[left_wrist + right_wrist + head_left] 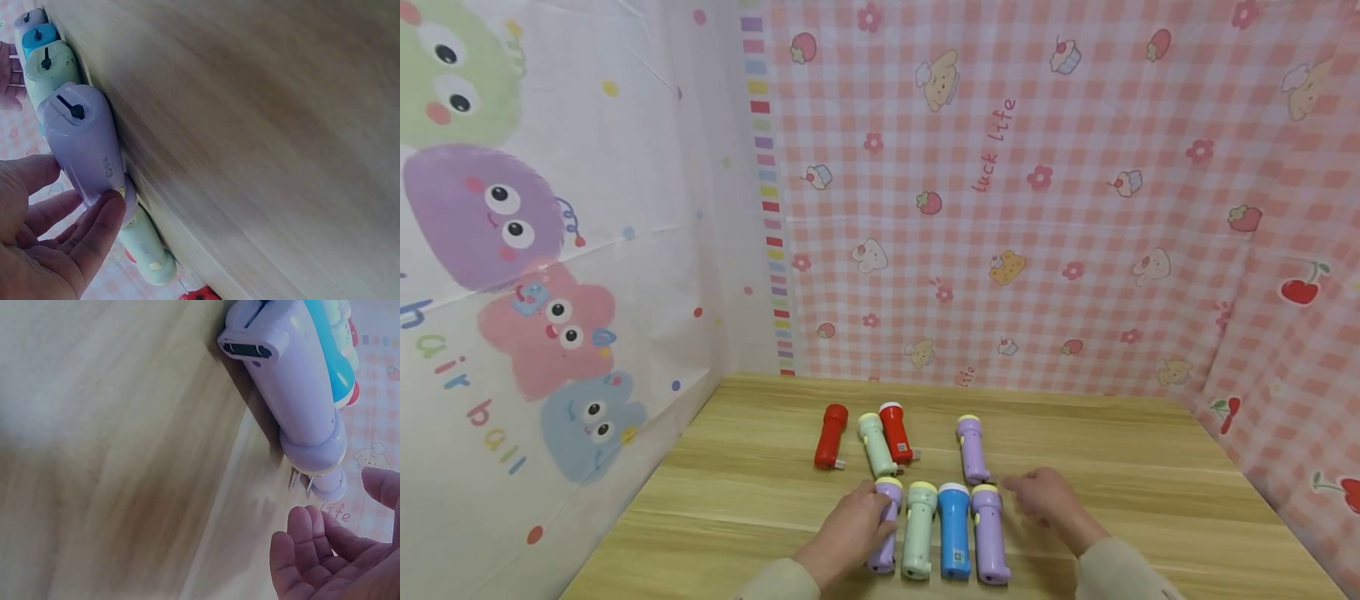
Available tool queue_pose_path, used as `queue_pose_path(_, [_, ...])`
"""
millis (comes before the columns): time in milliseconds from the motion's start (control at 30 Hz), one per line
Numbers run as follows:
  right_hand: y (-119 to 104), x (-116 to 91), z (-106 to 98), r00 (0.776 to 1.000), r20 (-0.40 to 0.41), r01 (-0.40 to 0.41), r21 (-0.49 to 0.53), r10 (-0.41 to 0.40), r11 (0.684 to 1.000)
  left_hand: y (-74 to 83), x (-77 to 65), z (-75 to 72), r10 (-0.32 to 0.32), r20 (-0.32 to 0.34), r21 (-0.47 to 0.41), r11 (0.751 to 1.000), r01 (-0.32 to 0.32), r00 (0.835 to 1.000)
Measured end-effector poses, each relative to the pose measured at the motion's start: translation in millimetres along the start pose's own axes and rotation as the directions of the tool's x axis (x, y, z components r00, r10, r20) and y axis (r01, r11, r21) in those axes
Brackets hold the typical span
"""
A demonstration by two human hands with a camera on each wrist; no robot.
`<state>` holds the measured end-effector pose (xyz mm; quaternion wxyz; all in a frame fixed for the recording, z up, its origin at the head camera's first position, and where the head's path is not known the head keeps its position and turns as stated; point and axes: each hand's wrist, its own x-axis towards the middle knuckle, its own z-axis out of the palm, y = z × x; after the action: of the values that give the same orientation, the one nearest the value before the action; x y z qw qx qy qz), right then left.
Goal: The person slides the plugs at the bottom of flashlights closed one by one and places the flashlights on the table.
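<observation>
Four flashlights lie side by side in a front row, lens ends pointing away. My left hand [852,531] holds the leftmost, a purple flashlight [90,147], with thumb on one side and fingers on the other. To its right come a pale green flashlight [919,533], a blue flashlight [955,529] and another purple flashlight [294,381]. My right hand [1051,504] is just right of that last one, fingers loosely bent and holding nothing. Beyond its lens end lies a third purple flashlight [972,450], with metal prongs showing at its near end in the right wrist view.
Farther back on the wooden table [722,467] lie a red flashlight [831,437], a green flashlight [877,446] and a second red flashlight [896,433]. Plug ends stick out from both red ones. Patterned cloth [970,233] hangs behind the table and along its sides.
</observation>
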<state>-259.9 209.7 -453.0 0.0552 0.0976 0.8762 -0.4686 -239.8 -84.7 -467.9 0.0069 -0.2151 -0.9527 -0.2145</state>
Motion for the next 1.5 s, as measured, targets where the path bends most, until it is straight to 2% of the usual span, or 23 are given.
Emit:
queue_pose_path(300, [-9.1, 5.4, -3.7, 1.0, 0.006, -0.003, -0.052, 0.003, 0.999, -0.9, -1.6, 2.4, -0.004, -0.008, 0.008, 1.0, 0.004, 1.0])
queue_pose_path(533, [-12.1, 16.8, -2.1, 1.0, 0.004, 0.02, -0.132, -0.02, 0.991, -1.1, -1.9, 1.8, -0.018, -0.007, -0.003, 1.0, 0.018, 1.0])
queue_pose_path(700, [-15.7, 23.1, -1.6, 1.0, 0.009, 0.009, -0.147, -0.008, 0.989, -2.1, -2.4, 1.6, -0.009, -0.011, 0.002, 1.0, 0.009, 1.0])
queue_pose_path(933, [-12.6, 33.6, -1.2, 0.995, -0.017, 0.088, -0.206, -0.094, 0.975, -2.9, -2.5, 2.8, 0.015, -0.029, 0.016, 1.0, -0.015, 0.999])
queue_pose_path(1033, [-10.9, 39.9, -1.3, 0.994, -0.033, 0.094, -0.232, -0.104, 0.968, -3.1, -2.6, 3.1, 0.014, -0.029, 0.02, 1.0, -0.014, 0.999])
queue_pose_path(1233, [-8.6, 50.1, -5.0, 0.987, -0.035, 0.135, -0.316, -0.154, 0.939, -3.3, -2.5, 3.8, 0.028, -0.046, 0.029, 0.999, -0.027, 0.999])
queue_pose_path(1500, [-11.5, 57.1, -11.3, 0.988, -0.028, 0.135, -0.331, -0.153, 0.934, -2.6, -0.5, 3.6, 0.005, -0.014, 0.02, 1.0, -0.004, 1.0])
